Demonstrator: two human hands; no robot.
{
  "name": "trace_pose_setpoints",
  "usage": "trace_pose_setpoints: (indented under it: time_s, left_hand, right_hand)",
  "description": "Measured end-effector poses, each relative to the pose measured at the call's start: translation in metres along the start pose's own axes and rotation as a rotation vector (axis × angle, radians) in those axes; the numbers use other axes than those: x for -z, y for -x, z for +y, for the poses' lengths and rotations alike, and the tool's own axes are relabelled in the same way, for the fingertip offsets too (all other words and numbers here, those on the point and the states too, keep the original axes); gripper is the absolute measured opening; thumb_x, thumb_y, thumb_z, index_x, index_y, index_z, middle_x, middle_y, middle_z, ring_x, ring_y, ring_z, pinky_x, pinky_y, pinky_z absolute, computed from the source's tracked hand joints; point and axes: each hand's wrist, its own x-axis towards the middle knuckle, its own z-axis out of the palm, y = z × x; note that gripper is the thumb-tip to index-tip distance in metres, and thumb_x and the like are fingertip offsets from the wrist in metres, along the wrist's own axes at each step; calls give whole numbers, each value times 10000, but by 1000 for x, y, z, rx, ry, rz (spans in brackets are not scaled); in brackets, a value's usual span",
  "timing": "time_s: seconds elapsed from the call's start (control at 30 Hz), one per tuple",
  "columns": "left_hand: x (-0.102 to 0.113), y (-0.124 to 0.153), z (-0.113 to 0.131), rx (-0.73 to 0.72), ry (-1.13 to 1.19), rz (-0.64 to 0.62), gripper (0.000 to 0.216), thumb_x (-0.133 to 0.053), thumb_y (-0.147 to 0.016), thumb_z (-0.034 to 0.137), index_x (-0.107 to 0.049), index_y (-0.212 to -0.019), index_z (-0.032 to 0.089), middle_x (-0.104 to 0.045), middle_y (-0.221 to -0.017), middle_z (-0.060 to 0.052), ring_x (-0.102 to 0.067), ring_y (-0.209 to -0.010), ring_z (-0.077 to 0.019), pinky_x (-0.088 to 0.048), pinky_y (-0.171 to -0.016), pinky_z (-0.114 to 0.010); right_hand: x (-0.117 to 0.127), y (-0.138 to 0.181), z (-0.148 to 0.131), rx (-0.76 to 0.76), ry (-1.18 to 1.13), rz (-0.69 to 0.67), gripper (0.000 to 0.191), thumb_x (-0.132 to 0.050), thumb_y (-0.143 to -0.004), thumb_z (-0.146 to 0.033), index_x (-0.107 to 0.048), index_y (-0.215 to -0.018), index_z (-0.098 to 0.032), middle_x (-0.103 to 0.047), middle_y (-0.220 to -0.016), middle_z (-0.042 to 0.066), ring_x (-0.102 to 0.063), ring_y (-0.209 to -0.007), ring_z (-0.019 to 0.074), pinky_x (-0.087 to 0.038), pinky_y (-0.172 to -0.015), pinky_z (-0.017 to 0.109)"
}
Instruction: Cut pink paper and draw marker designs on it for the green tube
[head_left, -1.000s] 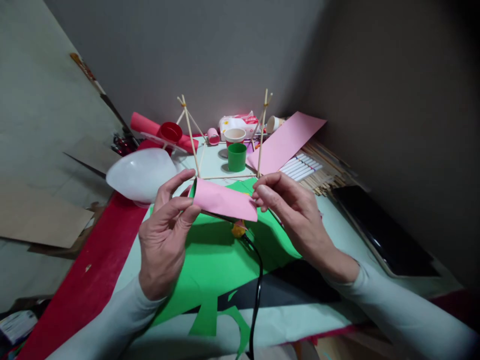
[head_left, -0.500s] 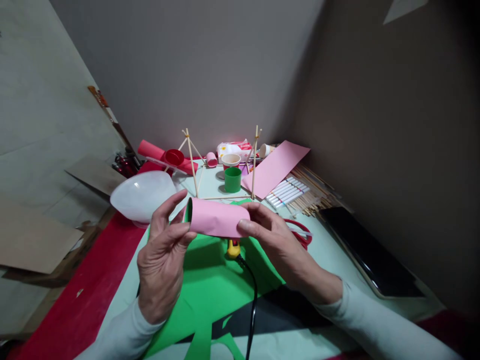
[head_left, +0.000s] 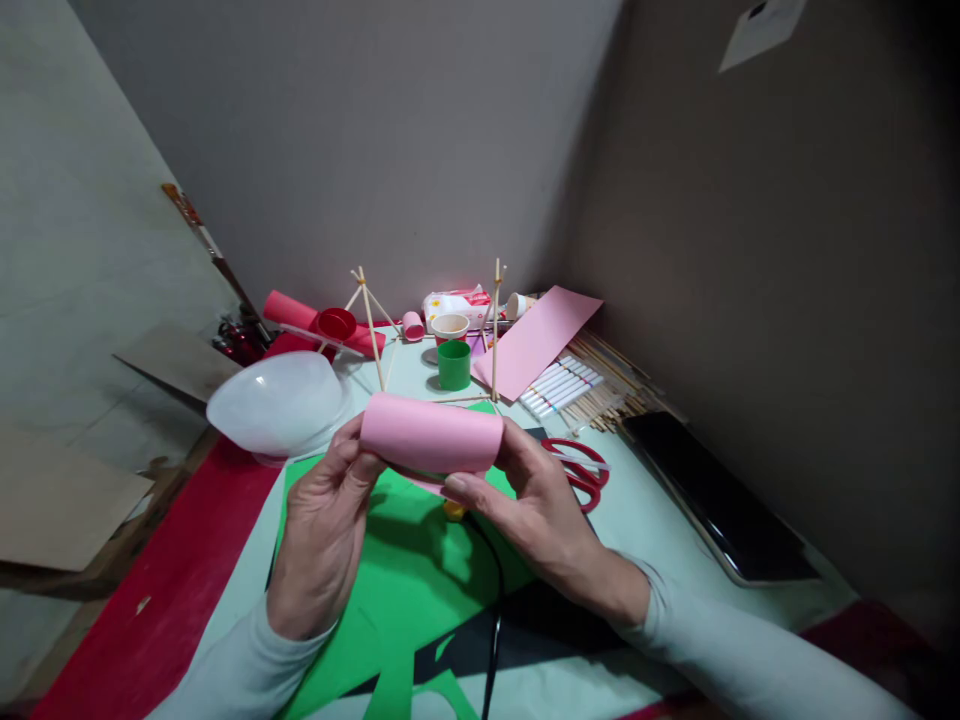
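A curled sheet of pink paper (head_left: 431,432) forms a loose roll, held level above the table between both my hands. Its left end is gripped by my left hand (head_left: 326,530), thumb at the lower edge. My right hand (head_left: 536,500) closes on the right end, with the thumb along the underside, where a flap of pink shows below the roll. Under the hands lies green paper (head_left: 405,600) with cut edges, on top of a dark sheet. A yellow tool (head_left: 454,511) with a black cord is mostly hidden beneath the paper.
Behind the roll are a wooden-stick frame (head_left: 496,340), a green cup (head_left: 454,366) and a paper cup (head_left: 450,327). Red scissors (head_left: 589,470), white markers (head_left: 562,385) and a dark tablet-like device (head_left: 712,500) lie right. A translucent bowl (head_left: 274,400) stands left.
The pink paper has turned in my hands: its green-lined open left end is now out of sight, and the roll has loosened underneath. My left fingers have closed onto it.
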Motion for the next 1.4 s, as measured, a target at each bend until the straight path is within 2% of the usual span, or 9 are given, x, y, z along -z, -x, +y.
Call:
trace_pose_setpoints:
  time_s: [0.1, 0.23, 0.47, 0.63, 0.73, 0.83, 1.03, 1.2, 1.4]
  left_hand:
    - [0, -5, -1, 161, 143, 32, 324, -902, -722, 472, -740, -866, 231, -755, -975, -15, -689, -1046, -225, -589, -922, -360]
    - [7, -11, -2, 204, 135, 98, 365, -944, -670, 457, -704, -773, 202, -664, -807, 17, -615, -788, -115, -547, -738, -199]
    - [8, -9, 0, 250, 132, 62, 317, -890, -749, 448, -667, -769, 223, -620, -797, 14, -574, -751, -140, -530, -711, -255]
    - [2, -2, -1, 342, 126, 48, 210, -843, -811, 398, -723, -808, 225, -661, -852, -15, -581, -799, -164, -524, -740, -279]
    - [-2, 1, -2, 343, 130, 101, 250, -917, -712, 397, -740, -725, 220, -634, -799, -6, -539, -758, -152, -503, -716, -259]
    - [-3, 3, -4, 288, 89, 127, 301, -962, -626, 428, -776, -727, 215, -627, -821, -2, -508, -767, -147, -481, -729, -249]
    - [1, 0, -3, 67, -55, 126, 275, -925, -693, 425, -813, -793, 194, -625, -930, -2, -530, -891, -129, -455, -797, -189]
    - [-3, 2, 6, 197, -20, 46, 333, -913, -686, 424, -716, -672, 155, -501, -575, 42, -392, -523, -67, -299, -430, -163]
    - [-7, 3, 12, 315, -44, -9, 422, -872, -712, 485, -667, -812, 130, -651, -513, -27, -329, -345, -16, -189, -341, -119]
  right_hand:
    - [6, -3, 2, 119, 72, 95, 417, -785, -872, -395, -569, -1188, -228, -677, -1123, 68, -668, -999, 209, -566, -845, 352]
    - [16, -9, 3, 312, 206, 225, 411, -738, -921, -330, -534, -1272, -267, -629, -1218, 73, -622, -1121, 222, -524, -908, 383]
    - [10, -3, 2, 494, 429, -89, 601, -754, -937, -312, -490, -1475, -276, -652, -1270, 99, -606, -1157, 240, -519, -976, 420]
    - [8, -6, 6, 603, 588, -66, 342, -651, -995, -176, -631, -1331, -231, -721, -1122, 83, -637, -970, 210, -512, -836, 375]
    - [9, -10, 9, 642, 565, -33, 259, -650, -976, -96, -699, -1203, -211, -750, -913, 27, -594, -793, 174, -475, -796, 352]
    - [9, -12, 11, 652, 506, 4, 253, -670, -957, -70, -719, -1165, -206, -770, -885, 21, -596, -796, 174, -470, -822, 352]
    - [8, -10, 13, 631, 463, 54, 294, -689, -953, -93, -719, -1189, -266, -794, -924, 10, -595, -782, 188, -485, -791, 366]
    - [10, -9, 17, 408, 318, -73, 410, -687, -980, -198, -638, -1377, -285, -772, -1197, 47, -692, -977, 207, -568, -867, 367]
    - [10, -8, 19, 248, 178, -98, 262, -733, -954, -224, -742, -1215, -239, -783, -1212, 23, -739, -1049, 168, -582, -928, 295]
